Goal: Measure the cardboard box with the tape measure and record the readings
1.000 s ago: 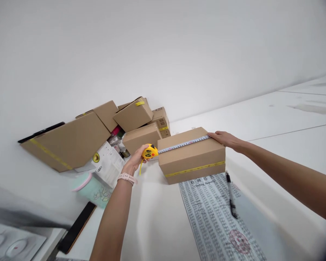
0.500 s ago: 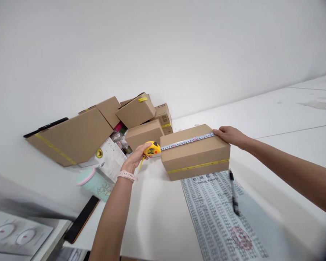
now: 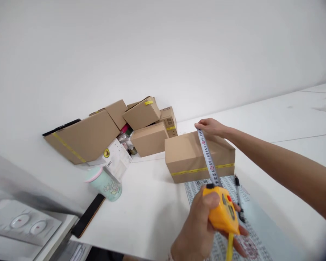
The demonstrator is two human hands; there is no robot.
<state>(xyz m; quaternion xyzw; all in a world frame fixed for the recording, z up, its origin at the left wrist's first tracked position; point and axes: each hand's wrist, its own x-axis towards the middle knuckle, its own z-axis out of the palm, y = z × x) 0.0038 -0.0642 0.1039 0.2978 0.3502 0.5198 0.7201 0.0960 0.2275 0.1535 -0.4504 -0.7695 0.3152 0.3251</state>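
In the head view, my left hand (image 3: 195, 228) is wrapped round the yellow case of a tape measure (image 3: 222, 210), close to me and in front of the box. Its metal blade (image 3: 208, 156) runs out, slanting away across the cardboard box (image 3: 184, 154). At the box's far top edge my right hand (image 3: 210, 127) pinches the blade's end. The closed box carries a strip of yellow tape along its near side. A printed sheet (image 3: 195, 192) lies under the tape measure and at the box's front, with a black pen (image 3: 239, 199) on it.
Several cardboard boxes (image 3: 149, 139) are stacked against the wall at the back left. A mint-green cup (image 3: 108, 185) with a pink rim stands before them, near a white carton (image 3: 118, 159). A dark flat bar (image 3: 88, 215) lies at the table's left edge.
The tape measure has swung from along the box's length to across its width. My left hand came toward me and right; my right hand moved left to the far edge.
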